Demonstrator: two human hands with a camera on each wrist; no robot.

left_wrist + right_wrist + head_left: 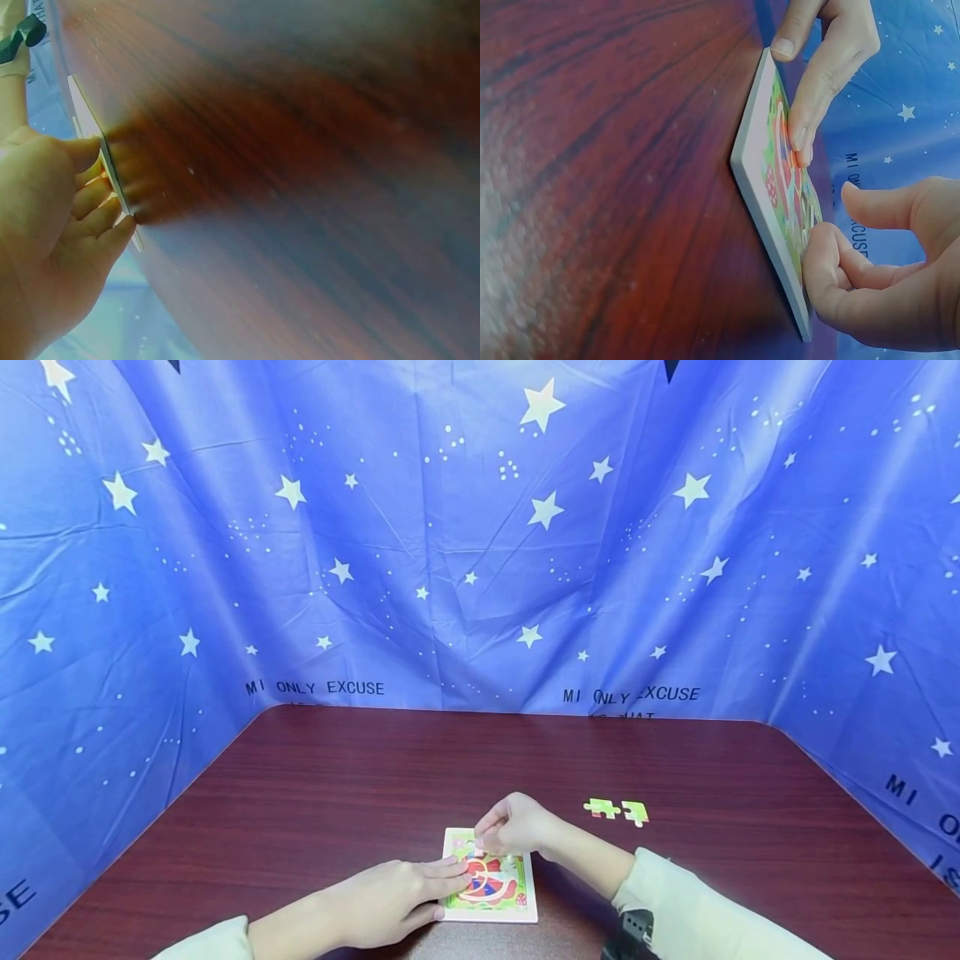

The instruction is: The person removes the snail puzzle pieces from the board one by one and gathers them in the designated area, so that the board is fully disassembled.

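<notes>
A jigsaw puzzle board (528, 906) with a pale frame and a colourful red, blue and green picture lies near the table's front edge. My left hand (390, 897) rests on its left side, fingers nearly straight across the picture and thumb by the edge. At the upper part of the board, my right hand (517, 827) touches the picture with bent fingertips. In the right wrist view, the right thumb (877, 206) stands apart from those fingers, and no piece shows between them. What lies under the fingertips is hidden.
Two loose green puzzle pieces, one on the left (602, 808) and one on the right (635, 812), lie beyond the board to the right. The dark red wooden table (337, 777) is enclosed by a blue star-printed cloth (450, 527).
</notes>
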